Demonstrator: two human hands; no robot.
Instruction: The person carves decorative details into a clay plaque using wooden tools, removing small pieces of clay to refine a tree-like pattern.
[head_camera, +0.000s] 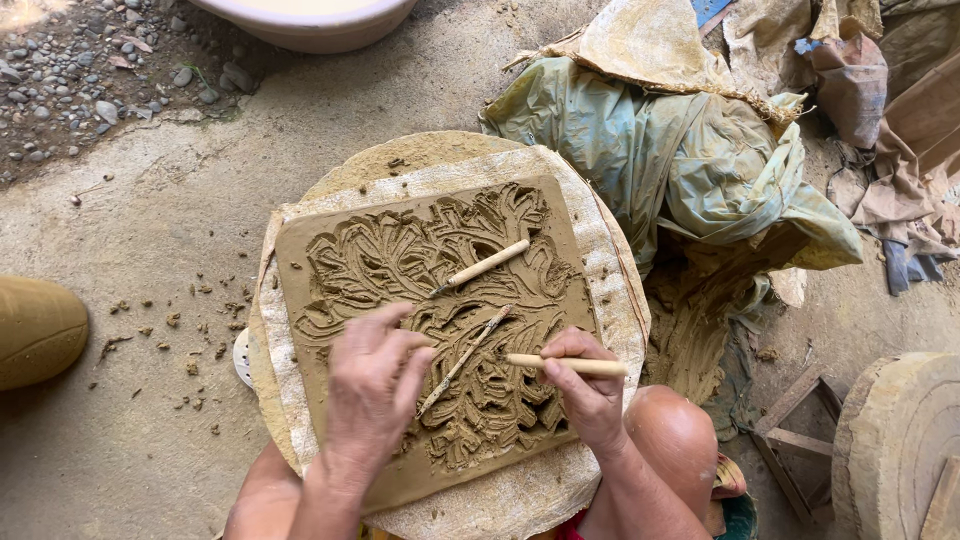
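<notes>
Clay slab (420, 300) w/ leaf relief was mostly carved, bottom edge left plain. Right hand (590, 395) gripped a wooden tool (565, 365); left hand (375, 385) lay flat, holding nothing. Two spare tools (485, 265) sat mid-frame.

From my feed: both hands (372, 385) bare, no gloves, rings or watch. Forearms bare too, no sleeves in view. Bits of clay stuck on the fingers (585, 375) & knuckles. Knees bare, one either side at the bottom of frame. Strip of red garment shows btwn the legs at the bottom edge; can't tell what kind.
</notes>
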